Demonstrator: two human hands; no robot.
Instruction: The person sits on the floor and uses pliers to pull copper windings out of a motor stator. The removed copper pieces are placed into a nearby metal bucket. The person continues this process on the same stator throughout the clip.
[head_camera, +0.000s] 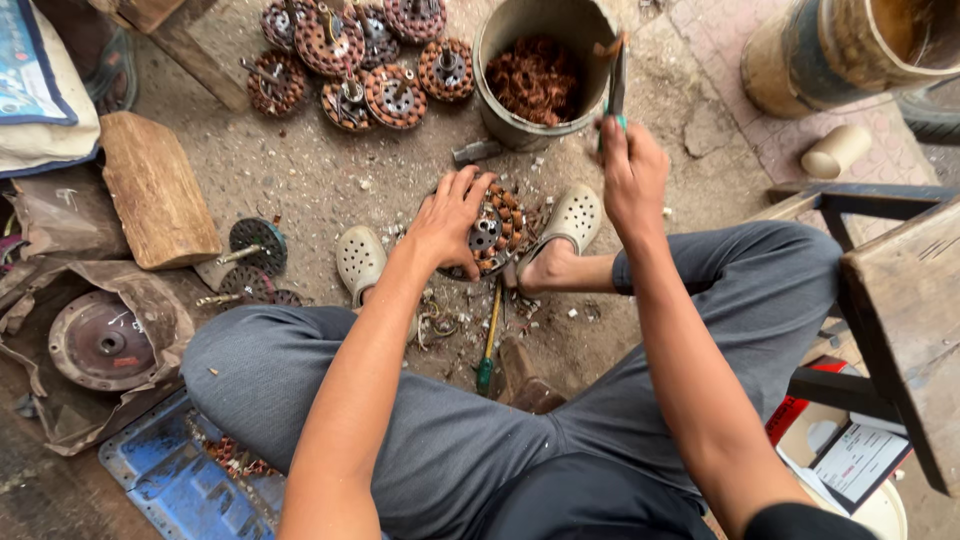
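I press my left hand (450, 220), fingers spread, on a copper-wound stator (497, 232) between my feet, while my right hand (630, 175) grips pliers (616, 85) over the metal bucket (500, 60).

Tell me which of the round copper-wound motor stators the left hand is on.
The round copper-wound stator between the feet, under the left hand. The other stators sit piled beside the grey metal bucket, untouched.

Rust-brown copper coils (535, 80), grey bucket (500, 120), cream perforated clogs (572, 215), grey trousers (450, 440).
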